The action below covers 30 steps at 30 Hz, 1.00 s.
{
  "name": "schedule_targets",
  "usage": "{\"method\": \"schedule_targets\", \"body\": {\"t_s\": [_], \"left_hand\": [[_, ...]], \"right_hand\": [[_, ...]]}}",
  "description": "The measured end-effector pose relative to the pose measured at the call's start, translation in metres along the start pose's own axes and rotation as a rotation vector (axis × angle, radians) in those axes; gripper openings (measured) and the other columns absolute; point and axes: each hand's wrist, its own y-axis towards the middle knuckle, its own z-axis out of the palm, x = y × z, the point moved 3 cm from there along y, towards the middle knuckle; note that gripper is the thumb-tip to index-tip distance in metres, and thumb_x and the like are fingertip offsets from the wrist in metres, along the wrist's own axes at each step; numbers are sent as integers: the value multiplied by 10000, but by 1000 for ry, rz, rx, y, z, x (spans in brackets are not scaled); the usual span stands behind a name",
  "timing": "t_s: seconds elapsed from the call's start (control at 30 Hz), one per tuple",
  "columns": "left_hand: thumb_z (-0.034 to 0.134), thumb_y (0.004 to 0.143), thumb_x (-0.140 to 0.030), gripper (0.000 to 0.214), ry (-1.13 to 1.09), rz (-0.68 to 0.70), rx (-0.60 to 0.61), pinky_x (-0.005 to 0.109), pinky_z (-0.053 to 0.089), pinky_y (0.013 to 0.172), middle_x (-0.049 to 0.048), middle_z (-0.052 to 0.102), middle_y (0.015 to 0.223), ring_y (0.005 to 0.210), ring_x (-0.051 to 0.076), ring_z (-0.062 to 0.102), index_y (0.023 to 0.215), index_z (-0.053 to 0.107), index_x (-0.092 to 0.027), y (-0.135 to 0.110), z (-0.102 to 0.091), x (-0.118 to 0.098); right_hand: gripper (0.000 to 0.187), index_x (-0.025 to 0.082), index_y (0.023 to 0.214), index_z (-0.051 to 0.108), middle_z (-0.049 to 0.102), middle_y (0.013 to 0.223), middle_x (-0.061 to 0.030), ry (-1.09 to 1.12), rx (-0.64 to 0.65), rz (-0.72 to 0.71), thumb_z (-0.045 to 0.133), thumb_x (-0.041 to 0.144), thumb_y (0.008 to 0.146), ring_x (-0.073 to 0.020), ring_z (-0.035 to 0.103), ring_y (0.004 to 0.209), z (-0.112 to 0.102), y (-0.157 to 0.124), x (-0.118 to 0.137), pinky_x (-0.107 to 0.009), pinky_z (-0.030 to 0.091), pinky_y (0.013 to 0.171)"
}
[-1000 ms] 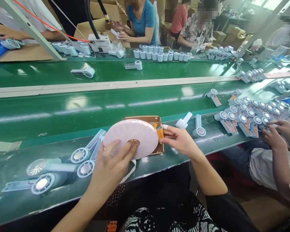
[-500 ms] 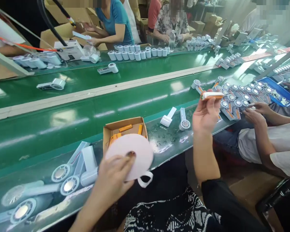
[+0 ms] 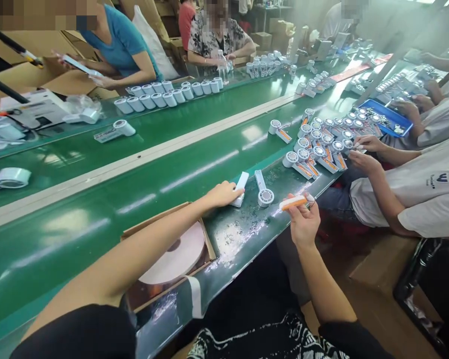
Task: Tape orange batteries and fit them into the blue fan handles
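Note:
My left hand (image 3: 221,193) reaches out along the bench, its fingers closed on a pale handheld fan (image 3: 241,185) that lies there. Just right of it lies a second handheld fan (image 3: 264,190), its round grille facing up. In my right hand (image 3: 305,219), raised by the bench's front edge, is an orange battery (image 3: 295,202) with a white strip along its top. A white roll of tape (image 3: 179,257) rests on the cardboard box (image 3: 211,249), partly behind my left forearm, and its loose end (image 3: 195,296) hangs over the bench edge.
Several fan bodies with orange batteries (image 3: 316,142) cluster at right, before a co-worker's hands (image 3: 366,154). A blue tray (image 3: 406,124) stands beyond. Across the green conveyor belt (image 3: 194,164), fan parts (image 3: 168,97) stand in rows near other people. A single fan (image 3: 115,130) lies on the far belt.
My left hand has let go of the tape roll, now on the box, and has moved right onto a handheld fan. My right hand has lowered with the battery. The view has shifted right.

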Motion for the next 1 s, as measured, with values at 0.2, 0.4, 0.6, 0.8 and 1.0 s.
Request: {"method": "schedule_targets", "body": {"t_s": [0.2, 0.4, 0.6, 0.8, 1.0], "left_hand": [[634, 957, -447, 341, 69, 104, 273, 378, 581, 890, 139, 728, 1199, 1034, 282, 701, 1123, 716, -161, -9, 11, 8], [577, 887, -58, 264, 480, 258, 189, 615, 439, 1147, 180, 718, 1252, 1378, 412, 526, 988, 790, -177, -11, 2, 19], [667, 902, -209, 157, 416, 173, 393, 413, 513, 1011, 93, 793, 1077, 1223, 328, 644, 962, 809, -240, 5, -9, 36], [611, 939, -292, 214, 343, 151, 345, 291, 469, 754, 37, 804, 1074, 915, 214, 698, 1045, 796, -272, 8, -28, 41], [623, 931, -281, 189, 283, 114, 251, 266, 475, 745, 23, 811, 1048, 925, 206, 715, 1012, 793, -275, 6, -27, 37]], "right_hand": [[588, 240, 1204, 631, 841, 1071, -99, -90, -45, -33, 958, 373, 734, -301, 828, 965, -31, -16, 7, -530, 689, 881], [494, 231, 1229, 673, 842, 1133, -109, -195, 305, 0, 881, 402, 815, -289, 832, 978, 21, 2, -6, -470, 706, 890], [399, 268, 1232, 687, 843, 1139, -50, -392, 692, -19, 792, 386, 866, -250, 836, 988, 86, 22, -38, -418, 689, 966], [355, 260, 1290, 699, 845, 1127, -46, -682, 844, -199, 716, 345, 946, -243, 828, 1030, 106, 21, -56, -380, 667, 969], [317, 217, 1340, 681, 841, 1099, -81, -1176, 956, -343, 631, 287, 1035, -252, 814, 1019, 118, 10, -47, -313, 615, 867]]}}
